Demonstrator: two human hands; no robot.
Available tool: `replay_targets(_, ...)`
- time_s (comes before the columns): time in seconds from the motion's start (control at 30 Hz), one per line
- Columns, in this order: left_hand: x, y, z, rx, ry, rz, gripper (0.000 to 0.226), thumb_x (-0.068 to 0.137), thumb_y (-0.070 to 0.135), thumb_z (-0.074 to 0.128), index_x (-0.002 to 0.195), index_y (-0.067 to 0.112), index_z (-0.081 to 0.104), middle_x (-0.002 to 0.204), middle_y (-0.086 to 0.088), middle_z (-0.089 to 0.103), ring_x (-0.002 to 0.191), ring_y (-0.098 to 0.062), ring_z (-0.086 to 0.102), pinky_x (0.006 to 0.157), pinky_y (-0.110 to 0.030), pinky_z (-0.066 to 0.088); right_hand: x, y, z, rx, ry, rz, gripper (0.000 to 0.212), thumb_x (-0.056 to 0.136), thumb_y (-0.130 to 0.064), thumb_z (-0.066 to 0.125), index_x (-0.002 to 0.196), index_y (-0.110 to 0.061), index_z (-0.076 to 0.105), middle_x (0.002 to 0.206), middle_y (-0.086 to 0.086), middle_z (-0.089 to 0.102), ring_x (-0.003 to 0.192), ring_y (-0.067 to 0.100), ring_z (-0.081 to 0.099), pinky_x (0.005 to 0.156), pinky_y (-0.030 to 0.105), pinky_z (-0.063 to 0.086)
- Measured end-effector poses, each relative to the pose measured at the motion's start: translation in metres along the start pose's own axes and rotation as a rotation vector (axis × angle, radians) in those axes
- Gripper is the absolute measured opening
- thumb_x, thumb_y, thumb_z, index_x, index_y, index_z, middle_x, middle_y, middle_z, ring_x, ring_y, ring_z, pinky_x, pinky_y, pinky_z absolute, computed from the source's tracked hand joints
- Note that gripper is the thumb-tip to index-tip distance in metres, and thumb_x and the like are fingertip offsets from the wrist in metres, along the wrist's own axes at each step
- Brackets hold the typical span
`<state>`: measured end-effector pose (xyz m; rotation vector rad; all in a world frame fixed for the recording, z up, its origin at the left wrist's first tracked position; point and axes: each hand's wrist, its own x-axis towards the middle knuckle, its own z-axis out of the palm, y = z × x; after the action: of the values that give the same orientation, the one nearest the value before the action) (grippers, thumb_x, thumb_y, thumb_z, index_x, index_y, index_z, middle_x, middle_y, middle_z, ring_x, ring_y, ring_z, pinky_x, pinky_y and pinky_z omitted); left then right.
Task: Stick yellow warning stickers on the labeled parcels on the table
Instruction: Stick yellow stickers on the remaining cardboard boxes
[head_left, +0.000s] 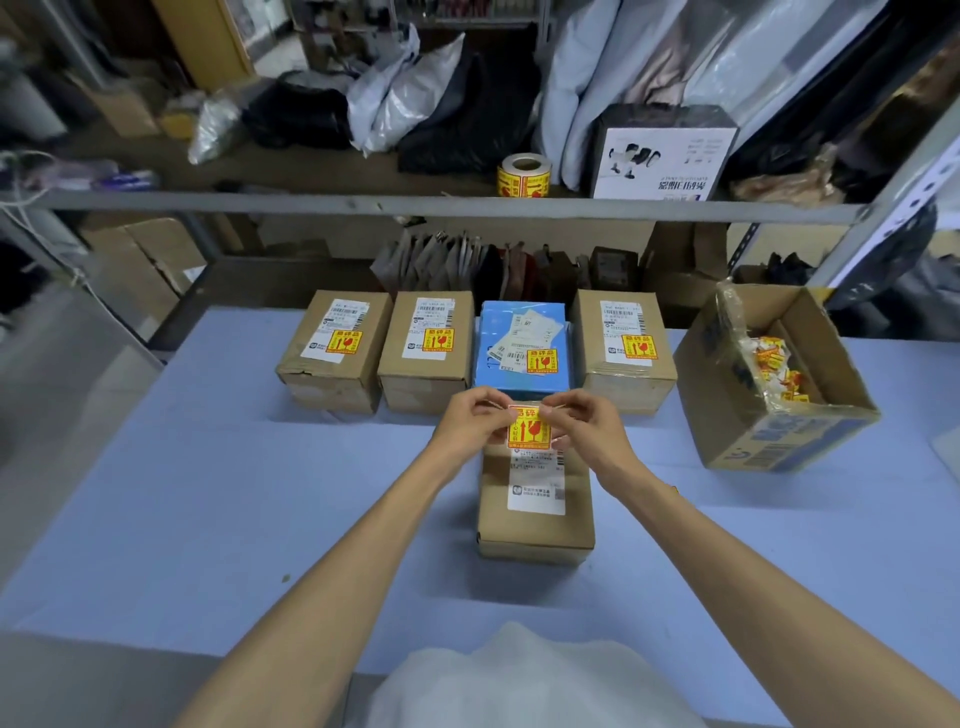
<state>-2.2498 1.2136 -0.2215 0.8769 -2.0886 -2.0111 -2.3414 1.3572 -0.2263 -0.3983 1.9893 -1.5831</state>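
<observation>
Now a yellow sticker (529, 428) is pinched by its top corners between the fingers (496, 408) of the left hand (467, 426) and right hand (592, 428), over the far edge of a brown parcel (535, 519). 4 stickered parcels (426, 353) are lined up behind it. Blue tabletop (208, 493) is seen on both sides.

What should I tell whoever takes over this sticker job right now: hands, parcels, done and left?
Left-hand grip and right-hand grip both pinch one yellow sticker, held above the near parcel.
Done: back row, left brown parcel, second brown parcel, blue parcel, right brown parcel, all stickered.
Left: press this sticker onto the near parcel, which shows only its white label.
Sticker roll sits on the shelf.
</observation>
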Motion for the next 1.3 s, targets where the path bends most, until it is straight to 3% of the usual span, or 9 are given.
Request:
replay_targets(0.1, 0.002, 0.0, -0.004, 0.028, -0.018, 0.001, 0.007, 0.088, 0.013, 0.067, 0.09, 0.013, 0.06, 0.095, -0.009, 0.07, 0.088, -0.02, 0.07, 0.068, -0.025, 0.058, 0.005, -0.004, 0.0, -0.03, 0.003, 0.008, 0.01, 0.089, -0.008, 0.066, 0.095, -0.001, 0.064, 0.093, 0.013, 0.07, 0.084, 0.021, 0.071, 0.063, 0.021, 0.056)
replay_targets(0.3, 0.003, 0.002, -0.009, 0.103, -0.081, -0.032, 0.007, 0.092, 0.013, 0.06, 0.092, 0.007, 0.064, 0.086, -0.006, 0.071, 0.074, -0.015, 0.07, 0.069, -0.028, 0.058, 0.012, -0.002, 0.0, -0.089, 0.002, 0.005, 0.004, 0.089, -0.007, 0.065, 0.087, -0.004, 0.064, 0.088, 0.009, 0.07, 0.082, 0.018, 0.07, 0.065, 0.022, 0.057)
replay_targets(0.47, 0.001, 0.008, -0.013, 0.181, -0.166, -0.062, 0.011, 0.091, 0.013, 0.061, 0.081, 0.013, 0.065, 0.083, -0.008, 0.072, 0.071, -0.014, 0.07, 0.058, -0.018, 0.054, 0.017, -0.001, 0.001, -0.138, 0.016, -0.027, 0.008, 0.089, -0.007, 0.065, 0.081, -0.011, 0.066, 0.087, 0.009, 0.07, 0.083, 0.019, 0.068, 0.068, 0.023, 0.054)
replay_targets(0.53, 0.0, 0.009, -0.012, 0.18, -0.176, -0.064, 0.011, 0.09, 0.012, 0.062, 0.081, 0.012, 0.066, 0.082, -0.007, 0.072, 0.07, -0.012, 0.07, 0.056, -0.016, 0.052, 0.019, 0.0, 0.001, -0.162, 0.016, -0.037, 0.002, 0.088, -0.007, 0.066, 0.088, -0.01, 0.066, 0.087, 0.006, 0.068, 0.085, 0.018, 0.067, 0.068, 0.021, 0.053)
replay_targets(0.63, 0.0, 0.008, -0.011, 0.13, -0.159, -0.064, 0.013, 0.091, 0.011, 0.061, 0.08, 0.012, 0.067, 0.081, -0.006, 0.071, 0.069, -0.012, 0.069, 0.056, -0.016, 0.052, 0.017, 0.005, 0.003, -0.351, 0.131, -0.175, 0.018, 0.087, -0.013, 0.069, 0.102, -0.013, 0.061, 0.093, -0.001, 0.062, 0.085, 0.011, 0.061, 0.07, 0.021, 0.051)
replay_targets(0.7, 0.0, 0.007, -0.011, 0.083, -0.13, -0.074, 0.013, 0.091, 0.01, 0.06, 0.081, 0.009, 0.068, 0.08, -0.006, 0.071, 0.068, -0.011, 0.069, 0.056, -0.016, 0.052, 0.012, 0.005, 0.005, -0.501, 0.214, -0.339, 0.016, 0.086, -0.016, 0.069, 0.099, -0.017, 0.059, 0.092, -0.004, 0.061, 0.081, 0.009, 0.06, 0.068, 0.024, 0.052)
replay_targets(0.77, 0.001, 0.006, -0.01, 0.041, -0.093, -0.088, 0.012, 0.091, 0.009, 0.06, 0.084, 0.005, 0.069, 0.079, -0.007, 0.071, 0.064, -0.009, 0.069, 0.054, -0.016, 0.052, 0.009, 0.005, 0.009, -0.57, 0.163, -0.44, 0.008, 0.086, -0.016, 0.068, 0.092, -0.017, 0.062, 0.085, -0.004, 0.063, 0.075, 0.01, 0.061, 0.066, 0.029, 0.053)
replay_targets(0.87, 0.002, 0.005, -0.008, -0.011, -0.066, -0.094, 0.014, 0.091, 0.009, 0.06, 0.09, 0.0, 0.07, 0.078, -0.009, 0.071, 0.061, -0.008, 0.069, 0.053, -0.016, 0.052, 0.005, 0.004, 0.014, -0.555, 0.052, -0.418, 0.003, 0.085, -0.013, 0.068, 0.086, -0.015, 0.07, 0.077, -0.004, 0.069, 0.071, 0.011, 0.063, 0.067, 0.034, 0.054)
replay_targets(1.3, 0.004, 0.006, -0.008, -0.055, -0.111, -0.061, 0.012, 0.092, 0.01, 0.061, 0.098, 0.001, 0.068, 0.077, -0.008, 0.073, 0.066, -0.012, 0.071, 0.058, -0.02, 0.056, 0.006, -0.003, 0.015, -0.439, -0.019, -0.341, 0.013, 0.087, -0.023, 0.068, 0.088, -0.012, 0.075, 0.076, -0.003, 0.073, 0.069, 0.002, 0.065, 0.061, 0.01, 0.046)
